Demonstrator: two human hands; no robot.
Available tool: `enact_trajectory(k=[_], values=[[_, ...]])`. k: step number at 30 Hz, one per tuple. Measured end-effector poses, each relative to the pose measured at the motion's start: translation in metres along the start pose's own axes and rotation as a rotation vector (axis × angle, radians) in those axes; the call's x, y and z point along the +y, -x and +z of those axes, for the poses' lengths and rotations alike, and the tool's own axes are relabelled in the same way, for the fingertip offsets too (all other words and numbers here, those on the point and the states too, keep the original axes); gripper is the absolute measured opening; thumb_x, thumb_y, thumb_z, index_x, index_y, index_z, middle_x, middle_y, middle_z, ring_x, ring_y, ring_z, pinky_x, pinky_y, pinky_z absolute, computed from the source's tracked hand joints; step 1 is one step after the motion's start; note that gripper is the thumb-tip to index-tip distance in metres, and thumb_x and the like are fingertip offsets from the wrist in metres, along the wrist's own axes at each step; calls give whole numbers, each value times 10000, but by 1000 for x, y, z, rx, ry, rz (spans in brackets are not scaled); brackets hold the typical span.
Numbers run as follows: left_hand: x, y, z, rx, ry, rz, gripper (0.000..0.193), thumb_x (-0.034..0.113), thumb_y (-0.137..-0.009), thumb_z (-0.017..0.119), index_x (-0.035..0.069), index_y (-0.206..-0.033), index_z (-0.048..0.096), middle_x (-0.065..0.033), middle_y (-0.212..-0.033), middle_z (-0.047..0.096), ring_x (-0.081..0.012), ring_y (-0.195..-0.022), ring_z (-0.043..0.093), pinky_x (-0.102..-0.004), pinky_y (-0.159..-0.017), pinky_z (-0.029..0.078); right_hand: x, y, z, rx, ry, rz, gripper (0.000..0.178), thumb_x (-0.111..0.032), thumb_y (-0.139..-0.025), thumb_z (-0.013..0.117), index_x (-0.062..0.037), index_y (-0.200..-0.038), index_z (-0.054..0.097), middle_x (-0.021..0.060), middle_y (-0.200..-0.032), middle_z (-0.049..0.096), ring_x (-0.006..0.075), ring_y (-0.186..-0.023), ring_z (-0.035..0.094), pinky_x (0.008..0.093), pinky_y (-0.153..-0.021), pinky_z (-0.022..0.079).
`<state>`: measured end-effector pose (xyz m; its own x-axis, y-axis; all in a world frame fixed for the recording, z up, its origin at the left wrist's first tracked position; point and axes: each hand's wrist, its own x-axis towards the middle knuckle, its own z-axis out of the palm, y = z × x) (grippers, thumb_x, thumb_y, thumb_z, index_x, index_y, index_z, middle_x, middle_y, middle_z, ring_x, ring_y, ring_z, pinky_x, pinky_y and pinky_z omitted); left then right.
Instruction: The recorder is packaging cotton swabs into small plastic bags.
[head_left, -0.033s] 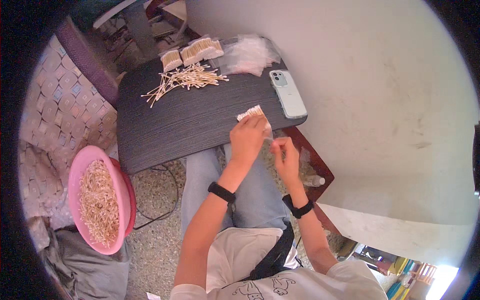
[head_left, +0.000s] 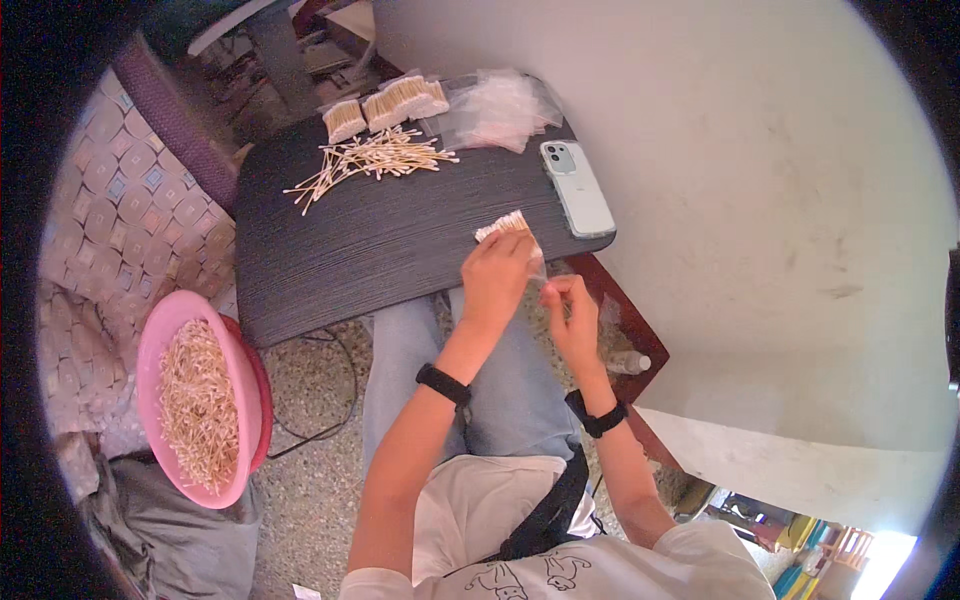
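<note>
Over the near right edge of the dark table [head_left: 380,235], my left hand [head_left: 497,270] is closed on a clear plastic bag of cotton swabs [head_left: 513,222]. The white tips show beyond my fingers; the rest of the pack is hidden under them. Just right of it, my right hand [head_left: 570,308] pinches the bag's clear end between thumb and forefinger. Farther back lies a loose heap of cotton swabs [head_left: 385,155]. Behind the heap sit packed bundles of swabs [head_left: 403,102], beside a stack of empty clear bags [head_left: 500,108].
A pale phone [head_left: 578,190] lies at the table's right edge, close to the wall [head_left: 760,200]. Down to the left, a pink basin [head_left: 160,430] holds a mass of swabs. A black cable [head_left: 350,400] runs over the floor. A bottle [head_left: 630,362] is low on the right.
</note>
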<state>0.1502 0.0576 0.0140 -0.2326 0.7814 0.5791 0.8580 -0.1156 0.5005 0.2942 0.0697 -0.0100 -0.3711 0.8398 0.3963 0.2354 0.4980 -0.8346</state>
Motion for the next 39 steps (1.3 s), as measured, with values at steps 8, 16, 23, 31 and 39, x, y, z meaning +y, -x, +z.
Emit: enact_trajectory(k=[8, 16, 23, 31, 39], values=[[-21, -1, -7, -80, -21, 156, 303, 196, -762, 680, 74, -1034, 622, -46, -1105, 617, -259, -1046, 570, -430, -946, 412, -8, -4, 12, 39, 23, 23, 75, -59, -937, 518, 9, -908, 505, 105, -860, 583, 138, -686, 575, 272, -652, 474], [-22, 22, -29, 56, 64, -138, 262, 137, -762, 686, 59, -992, 589, -73, -1017, 599, -221, -921, 567, -389, -875, 399, -23, -22, 22, 64, 111, -43, 366, -44, -798, 641, -19, -1140, 512, 149, -1114, 513, 293, -1008, 511, 372, -857, 428], [-42, 25, -34, -61, 262, -145, 152, 110, -751, 704, 86, -827, 575, -33, -718, 571, -217, -703, 548, -337, -745, 402, -27, -57, 27, -66, 264, -237, 408, -89, -744, 700, -22, -1115, 543, 139, -1055, 536, 329, -994, 488, 402, -863, 412], [-41, 26, -38, -87, 284, -181, 143, 100, -742, 700, 72, -770, 563, -52, -723, 579, -225, -700, 557, -344, -722, 409, -11, -72, 38, -151, 232, -258, 248, -89, -685, 724, -39, -892, 598, 101, -932, 526, 304, -910, 493, 396, -805, 423], [-41, 26, -41, -51, 341, -201, 123, 108, -747, 688, 76, -789, 577, -52, -713, 582, -219, -699, 560, -347, -702, 422, -16, -76, 41, -223, 282, -227, 298, -76, -681, 718, -51, -944, 580, 97, -976, 508, 317, -949, 467, 407, -824, 416]])
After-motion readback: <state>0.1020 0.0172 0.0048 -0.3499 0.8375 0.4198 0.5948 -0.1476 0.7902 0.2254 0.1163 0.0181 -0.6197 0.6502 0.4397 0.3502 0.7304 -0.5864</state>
